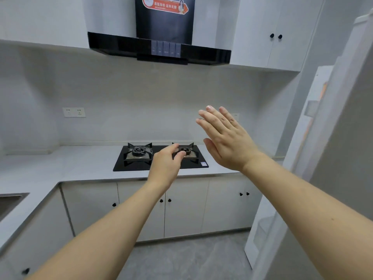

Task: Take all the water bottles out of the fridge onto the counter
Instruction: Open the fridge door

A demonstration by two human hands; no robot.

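Both my arms stretch out in front of me over the kitchen floor. My left hand [166, 162] hangs in the air before the stove with its fingers loosely curled, holding nothing. My right hand [226, 139] is raised higher, palm facing left, fingers straight and spread, also holding nothing. The white fridge [343, 138] stands at the right edge with its door [298, 158] swung open towards the counter; its inside is hidden from here. No water bottle shows anywhere. The pale grey counter [66, 164] runs along the back wall and the left side.
A black two-burner gas stove [161, 157] is set into the counter under a black range hood [159, 49]. A sink [10, 203] sits at the far left. White cabinets with black knobs [165, 200] line the base and the upper right. Grey floor lies below.
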